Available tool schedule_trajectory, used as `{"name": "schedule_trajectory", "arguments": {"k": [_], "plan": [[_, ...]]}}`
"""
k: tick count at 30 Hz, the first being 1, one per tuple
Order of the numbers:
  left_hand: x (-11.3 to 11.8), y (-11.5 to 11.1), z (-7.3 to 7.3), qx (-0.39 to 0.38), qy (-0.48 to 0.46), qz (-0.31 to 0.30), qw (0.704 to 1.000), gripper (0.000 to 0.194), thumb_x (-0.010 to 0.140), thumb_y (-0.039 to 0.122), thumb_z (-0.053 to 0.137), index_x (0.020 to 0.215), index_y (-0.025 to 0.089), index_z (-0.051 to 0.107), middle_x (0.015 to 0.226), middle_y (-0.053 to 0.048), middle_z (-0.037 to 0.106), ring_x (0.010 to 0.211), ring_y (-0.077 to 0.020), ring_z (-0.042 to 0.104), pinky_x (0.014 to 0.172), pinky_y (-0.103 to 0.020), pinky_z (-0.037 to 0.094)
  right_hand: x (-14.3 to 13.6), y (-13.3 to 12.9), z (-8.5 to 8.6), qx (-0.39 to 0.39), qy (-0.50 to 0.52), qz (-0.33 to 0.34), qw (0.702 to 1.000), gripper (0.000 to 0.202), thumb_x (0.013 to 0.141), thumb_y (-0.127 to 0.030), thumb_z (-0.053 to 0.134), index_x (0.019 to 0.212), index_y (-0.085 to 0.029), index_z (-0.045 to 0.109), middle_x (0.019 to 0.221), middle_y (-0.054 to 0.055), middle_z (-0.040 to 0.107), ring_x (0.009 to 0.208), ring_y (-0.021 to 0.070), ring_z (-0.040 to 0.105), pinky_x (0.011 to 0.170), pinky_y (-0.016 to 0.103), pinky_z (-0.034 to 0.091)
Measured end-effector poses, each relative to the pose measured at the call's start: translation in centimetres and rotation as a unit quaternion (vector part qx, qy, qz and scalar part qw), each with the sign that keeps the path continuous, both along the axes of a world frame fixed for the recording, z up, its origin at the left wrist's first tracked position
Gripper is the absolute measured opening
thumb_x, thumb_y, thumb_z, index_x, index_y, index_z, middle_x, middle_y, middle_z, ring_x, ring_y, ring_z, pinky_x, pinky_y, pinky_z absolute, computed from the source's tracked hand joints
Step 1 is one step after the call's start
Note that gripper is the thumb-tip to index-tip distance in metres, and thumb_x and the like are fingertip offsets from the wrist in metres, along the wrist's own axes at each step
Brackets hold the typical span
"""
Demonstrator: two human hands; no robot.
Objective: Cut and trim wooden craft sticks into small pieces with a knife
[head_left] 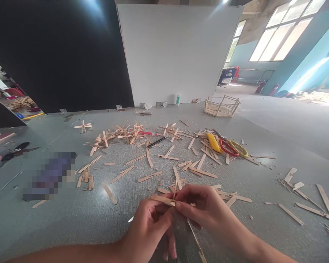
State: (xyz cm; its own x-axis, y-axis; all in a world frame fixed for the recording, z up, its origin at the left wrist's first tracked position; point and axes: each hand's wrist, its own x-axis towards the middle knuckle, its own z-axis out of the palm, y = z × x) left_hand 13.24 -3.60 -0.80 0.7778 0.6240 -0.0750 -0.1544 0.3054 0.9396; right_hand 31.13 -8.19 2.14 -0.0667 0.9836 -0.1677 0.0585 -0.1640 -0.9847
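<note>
Where the two hands meet at the lower centre, the left hand point(153, 221), fingers curled, pinches a flat wooden stick point(162, 199) between thumb and fingers. The right hand point(201, 204) is likewise nearly closed, its thumb and fingertips gripping the stick's right end; a narrow upright piece point(174, 191) rises at this junction, though which digits secure it cannot be told. Just beyond the hands, loose sticks point(150, 176) lie scattered over the grey surface point(93, 219), some overlapping. Farther out, a black pen point(157, 142) lies beside a cluster of crossed sticks point(127, 133); to its right, a yellow object point(214, 142) adjoins scissors point(230, 149) with red and yellow handles. At left are a pixelated rectangular object point(50, 176) and, beyond it, a star-shaped stick assembly point(83, 126). Toward the rear stand a small bottle point(178, 99), before a white panel point(175, 54), and a many-sided stick frame point(221, 107).
</note>
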Motion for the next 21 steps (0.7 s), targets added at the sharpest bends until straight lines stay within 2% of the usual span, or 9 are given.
{"name": "schedule_trajectory", "arguments": {"k": [2,4,9,15,18,21], "plan": [[-0.02,0.07,0.14,-0.008,0.001,-0.008,1.000,0.046,0.098,0.056,0.064,0.118,0.014,0.064,0.079,-0.005,0.070,0.041,-0.0065,0.059,0.036,-0.012,0.042,0.00,-0.04,-0.29,-0.006,0.001,0.000,1.000,0.036,0.089,-0.052,0.071,0.087,-0.016,0.069,0.086,0.004,0.069,0.056,0.0077,0.045,0.046,0.021,0.034],[-0.02,0.15,0.03,-0.024,-0.006,-0.009,1.000,0.048,0.096,0.057,0.066,0.120,0.016,0.058,0.077,-0.002,0.069,0.039,-0.0069,0.059,0.034,-0.012,0.040,-0.06,-0.03,-0.55,-0.004,-0.012,-0.005,1.000,0.036,0.091,-0.053,0.068,0.085,-0.017,0.067,0.075,0.001,0.063,0.058,0.0093,0.047,0.048,0.022,0.035],[0.04,0.21,-0.49,-0.053,-0.018,-0.017,0.998,0.039,0.098,0.051,0.067,0.113,0.020,0.048,0.071,0.005,0.063,0.037,-0.0074,0.059,0.032,-0.011,0.039,-0.33,-0.08,-0.78,-0.006,-0.060,-0.012,0.998,0.028,0.093,-0.046,0.064,0.084,-0.019,0.065,0.077,0.003,0.067,0.071,0.0150,0.058,0.062,0.026,0.043],[-0.02,0.43,-0.53,-0.072,-0.026,-0.033,0.997,0.033,0.100,0.046,0.065,0.113,0.022,0.047,0.075,0.004,0.065,0.040,-0.0076,0.062,0.036,-0.012,0.044,0.16,-0.10,-0.29,0.011,-0.081,0.000,0.997,0.030,0.096,-0.049,0.062,0.088,-0.019,0.066,0.075,0.003,0.068,0.069,0.0150,0.058,0.060,0.027,0.041],[0.00,0.66,-0.72,-0.078,-0.039,-0.047,0.995,0.033,0.100,0.046,0.065,0.114,0.023,0.047,0.074,0.005,0.066,0.038,-0.0078,0.060,0.035,-0.013,0.044,0.40,0.16,-0.33,0.010,-0.048,-0.001,0.999,0.034,0.095,-0.053,0.064,0.089,-0.019,0.065,0.071,0.001,0.065,0.063,0.0123,0.055,0.055,0.025,0.039],[0.05,0.69,-0.69,-0.074,-0.022,-0.049,0.996,0.035,0.100,0.047,0.064,0.120,0.023,0.046,0.084,0.001,0.070,0.040,-0.0082,0.063,0.034,-0.012,0.042,0.50,0.32,-0.36,0.008,-0.005,-0.010,1.000,0.040,0.093,-0.058,0.066,0.086,-0.019,0.061,0.063,-0.002,0.059,0.052,0.0085,0.047,0.047,0.022,0.034]]}}
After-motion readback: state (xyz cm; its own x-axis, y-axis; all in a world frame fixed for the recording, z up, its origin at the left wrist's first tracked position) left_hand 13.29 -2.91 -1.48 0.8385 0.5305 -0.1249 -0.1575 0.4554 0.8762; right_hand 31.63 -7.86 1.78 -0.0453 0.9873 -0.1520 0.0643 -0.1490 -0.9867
